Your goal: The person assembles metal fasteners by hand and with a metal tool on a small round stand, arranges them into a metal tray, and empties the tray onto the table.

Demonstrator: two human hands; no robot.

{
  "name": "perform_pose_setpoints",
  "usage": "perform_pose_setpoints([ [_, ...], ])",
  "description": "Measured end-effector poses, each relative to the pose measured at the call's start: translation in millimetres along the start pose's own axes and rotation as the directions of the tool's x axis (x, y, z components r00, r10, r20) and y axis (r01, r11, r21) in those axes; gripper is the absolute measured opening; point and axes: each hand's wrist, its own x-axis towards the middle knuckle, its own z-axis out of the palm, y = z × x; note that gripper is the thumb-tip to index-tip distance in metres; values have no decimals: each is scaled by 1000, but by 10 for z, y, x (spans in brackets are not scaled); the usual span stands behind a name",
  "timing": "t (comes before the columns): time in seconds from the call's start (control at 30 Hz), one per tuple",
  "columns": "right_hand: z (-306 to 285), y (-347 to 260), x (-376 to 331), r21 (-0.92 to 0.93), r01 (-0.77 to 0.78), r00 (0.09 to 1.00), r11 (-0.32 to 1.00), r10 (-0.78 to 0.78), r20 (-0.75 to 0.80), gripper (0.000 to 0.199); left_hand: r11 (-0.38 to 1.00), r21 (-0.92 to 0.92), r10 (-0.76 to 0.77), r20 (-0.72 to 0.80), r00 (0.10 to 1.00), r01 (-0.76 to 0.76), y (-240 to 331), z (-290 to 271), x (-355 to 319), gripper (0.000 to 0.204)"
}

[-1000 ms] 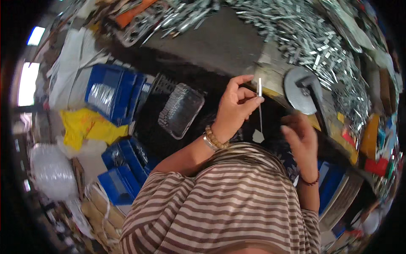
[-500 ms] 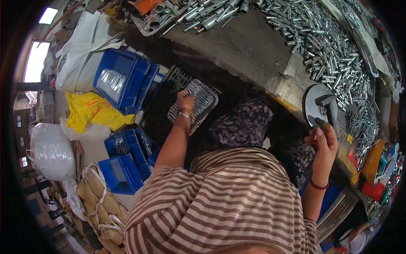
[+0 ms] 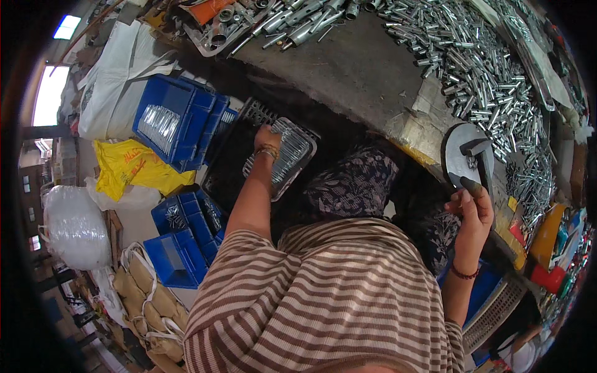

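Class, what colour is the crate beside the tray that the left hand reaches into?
Blue crate, left of the clear tray under the left hand; head view.

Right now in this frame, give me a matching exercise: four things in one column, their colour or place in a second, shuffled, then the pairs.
Things:
1. left hand
2. right hand
3. stacked crates
4. plastic bag

Descriptions:
A. yellow, crumpled on the floor
B. blue, stacked beside a white sack
C. in the clear tray of metal parts
D. raised beside the round metal plate at the bench edge

Pairs: 1-C, 2-D, 3-B, 4-A
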Motion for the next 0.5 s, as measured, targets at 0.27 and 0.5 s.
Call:
perform_pose_setpoints([
  [0.27, 46, -88, 67, 90, 6, 996, 996, -14, 90, 22, 749, -249, 404, -562, 721, -614, -877, -650, 161, 40],
  [0.5, 2, -34, -27, 127, -66, 997, 990, 62, 34, 18, 562, -515, 360, -552, 752, -647, 1713, -1102, -1265, 20],
])
